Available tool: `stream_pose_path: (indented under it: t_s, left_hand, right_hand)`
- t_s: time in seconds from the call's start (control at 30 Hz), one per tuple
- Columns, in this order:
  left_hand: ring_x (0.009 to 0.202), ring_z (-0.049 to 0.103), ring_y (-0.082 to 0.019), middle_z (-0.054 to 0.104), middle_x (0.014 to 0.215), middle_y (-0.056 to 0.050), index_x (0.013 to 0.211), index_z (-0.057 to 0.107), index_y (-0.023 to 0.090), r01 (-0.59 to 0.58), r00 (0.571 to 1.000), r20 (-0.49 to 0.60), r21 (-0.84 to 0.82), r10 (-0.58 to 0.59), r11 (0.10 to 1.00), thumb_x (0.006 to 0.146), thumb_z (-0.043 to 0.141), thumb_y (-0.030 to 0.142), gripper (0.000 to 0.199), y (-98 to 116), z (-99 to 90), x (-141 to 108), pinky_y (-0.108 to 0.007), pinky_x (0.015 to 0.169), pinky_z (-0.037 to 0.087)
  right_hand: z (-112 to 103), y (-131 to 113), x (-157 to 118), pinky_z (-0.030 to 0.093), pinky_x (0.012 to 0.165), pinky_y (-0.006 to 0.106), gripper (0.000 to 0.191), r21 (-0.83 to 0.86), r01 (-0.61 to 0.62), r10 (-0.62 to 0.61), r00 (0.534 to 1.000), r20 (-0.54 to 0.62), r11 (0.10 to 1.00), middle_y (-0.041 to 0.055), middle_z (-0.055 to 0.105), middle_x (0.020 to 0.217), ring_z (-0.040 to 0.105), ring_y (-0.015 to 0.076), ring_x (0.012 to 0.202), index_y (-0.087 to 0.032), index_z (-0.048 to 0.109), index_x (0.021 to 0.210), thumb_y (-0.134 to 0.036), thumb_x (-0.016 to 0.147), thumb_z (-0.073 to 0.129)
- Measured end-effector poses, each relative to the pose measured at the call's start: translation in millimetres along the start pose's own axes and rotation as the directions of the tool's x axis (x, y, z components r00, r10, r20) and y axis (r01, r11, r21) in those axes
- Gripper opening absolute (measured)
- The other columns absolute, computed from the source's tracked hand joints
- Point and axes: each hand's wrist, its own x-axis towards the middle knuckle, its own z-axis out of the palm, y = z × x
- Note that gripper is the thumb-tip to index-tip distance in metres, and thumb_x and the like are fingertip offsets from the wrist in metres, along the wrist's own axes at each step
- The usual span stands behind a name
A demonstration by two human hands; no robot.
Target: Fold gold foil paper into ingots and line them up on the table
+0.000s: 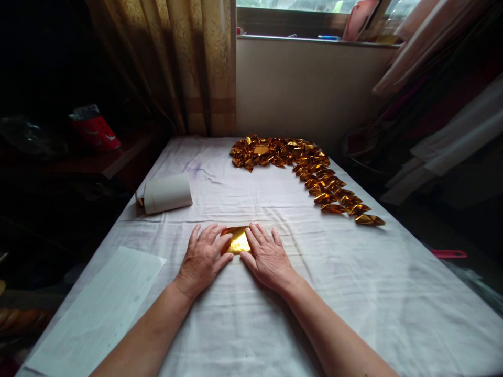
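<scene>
A small shiny gold foil sheet (238,241) lies flat on the white cloth of the table (236,319). My left hand (203,256) rests on its left edge, fingers spread. On the right edge lies my right hand (268,254), palm down with the fingers extended. Both thumbs are near the sheet's lower edge. Beyond the hands, many folded gold foil pieces (275,152) are heaped at the far side, and rows of them (330,191) run down toward the right edge.
A white roll (168,192) lies on its side at the left. Near the left edge is a lined paper sheet (102,309). A red container (96,131) stands on a dark surface beyond the table. Curtains (196,63) hang behind, and clothes hang at the right.
</scene>
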Motion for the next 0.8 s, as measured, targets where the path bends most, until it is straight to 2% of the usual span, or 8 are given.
stream_pose_path:
  t_s: [0.07,0.2,0.3,0.43,0.57,0.67,0.8]
  left_hand:
    - [0.122,0.055,-0.025,0.064,0.127,-0.005,0.109,0.068,0.029,-0.058,0.998,-0.035,-0.030,0.057,0.998,0.087,0.063,0.028,0.023,1.7,-3.7,2.3,-0.052,0.116,0.028]
    - [0.126,0.050,-0.027,0.061,0.131,-0.004,0.099,0.071,0.029,-0.109,0.992,-0.071,-0.023,0.107,0.994,0.085,0.067,0.029,0.014,4.8,-7.2,5.0,-0.051,0.115,0.030]
    - [0.125,0.052,-0.028,0.063,0.129,-0.005,0.099,0.071,0.028,-0.100,0.993,-0.067,-0.045,0.097,0.994,0.086,0.066,0.031,0.014,3.6,-5.6,5.0,-0.052,0.114,0.030]
    - [0.101,0.064,-0.021,0.072,0.107,-0.003,0.102,0.067,0.025,-0.092,0.996,-0.020,-0.107,0.091,0.990,0.092,0.058,0.031,0.015,-0.3,-2.7,5.2,-0.047,0.107,0.037]
    - [0.096,0.066,-0.020,0.073,0.101,-0.003,0.102,0.064,0.022,-0.109,0.994,-0.026,-0.096,0.107,0.989,0.096,0.051,0.032,0.017,-0.6,-3.0,6.5,-0.045,0.104,0.039]
    - [0.092,0.067,-0.019,0.074,0.098,-0.002,0.099,0.062,0.021,-0.104,0.994,-0.037,-0.087,0.101,0.991,0.097,0.049,0.032,0.018,0.1,-3.5,6.8,-0.044,0.103,0.039]
    - [0.093,0.068,-0.019,0.075,0.099,-0.002,0.096,0.063,0.021,-0.110,0.993,-0.048,-0.085,0.107,0.990,0.098,0.047,0.030,0.018,-1.3,-2.6,6.2,-0.043,0.102,0.040]
  right_hand:
    - [2.8,1.4,0.0,0.012,0.119,0.056,0.061,0.011,0.008,-0.008,1.000,-0.030,1.000,0.0092,0.025,0.159,0.021,0.0267,0.148,-0.017,0.036,0.150,-0.047,0.098,0.041]
    - [6.7,3.6,0.5,0.012,0.119,0.057,0.060,0.036,0.020,-0.017,0.997,-0.077,0.999,0.0102,0.029,0.158,0.025,0.0280,0.147,-0.018,0.038,0.149,-0.047,0.097,0.043]
    - [7.2,4.2,0.9,0.012,0.119,0.056,0.060,0.045,0.027,-0.023,0.995,-0.099,0.999,0.0104,0.031,0.157,0.026,0.0283,0.146,-0.018,0.039,0.149,-0.047,0.096,0.044]
    - [6.2,4.6,0.7,0.011,0.119,0.055,0.063,0.072,0.033,-0.025,0.993,-0.113,0.997,0.0114,0.033,0.157,0.026,0.0287,0.146,-0.018,0.038,0.149,-0.047,0.094,0.047]
    - [4.2,5.2,0.4,0.013,0.118,0.056,0.061,0.124,0.037,-0.020,0.991,-0.134,0.992,0.0116,0.034,0.156,0.029,0.0297,0.145,-0.019,0.042,0.146,-0.045,0.092,0.052]
    - [3.3,6.5,1.0,0.019,0.116,0.057,0.046,0.156,0.066,-0.036,0.982,-0.187,0.986,0.0116,0.035,0.156,0.031,0.0307,0.144,-0.022,0.054,0.134,-0.039,0.091,0.055]
    - [3.5,10.0,2.7,0.024,0.113,0.056,0.019,0.198,0.109,-0.055,0.965,-0.257,0.974,0.0073,0.053,0.144,0.041,0.0281,0.138,-0.026,0.069,0.104,-0.029,0.093,0.053]
